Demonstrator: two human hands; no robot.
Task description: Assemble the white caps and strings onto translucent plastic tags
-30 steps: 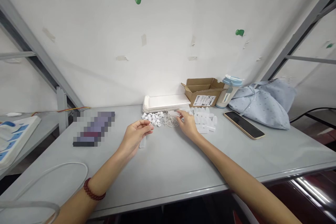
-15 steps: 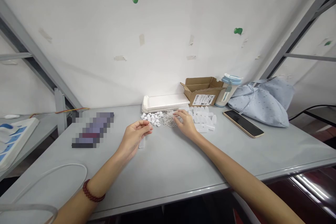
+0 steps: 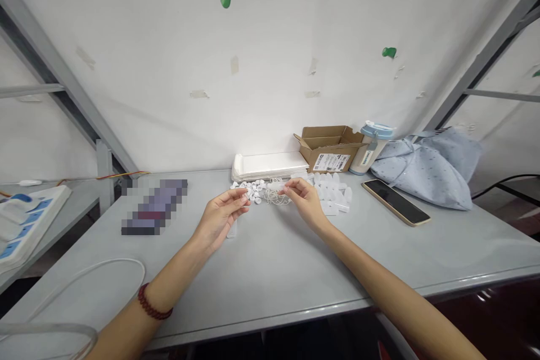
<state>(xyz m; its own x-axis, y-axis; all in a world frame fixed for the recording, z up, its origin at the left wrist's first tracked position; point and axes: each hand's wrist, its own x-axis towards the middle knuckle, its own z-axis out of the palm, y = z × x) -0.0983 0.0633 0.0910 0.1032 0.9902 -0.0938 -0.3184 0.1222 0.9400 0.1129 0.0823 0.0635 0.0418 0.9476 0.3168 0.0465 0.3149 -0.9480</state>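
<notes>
Beside the strings [image 3: 276, 198], the right hand [image 3: 307, 202] pinches a clear piece [image 3: 275, 185] their tangle could snag; left hand [image 3: 219, 216], grip unclear.

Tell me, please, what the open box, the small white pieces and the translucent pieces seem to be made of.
Open box: matte cardboard, by its brown colour and folded flaps. Small white pieces: probably plastic, smooth and opaque, with rounded shapes. Translucent pieces: likely plastic, milky with slight shine.

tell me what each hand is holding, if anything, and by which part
The right hand appears to pinch a translucent piece by its right end. What the left hand holds, if anything, is too small to tell.
</notes>
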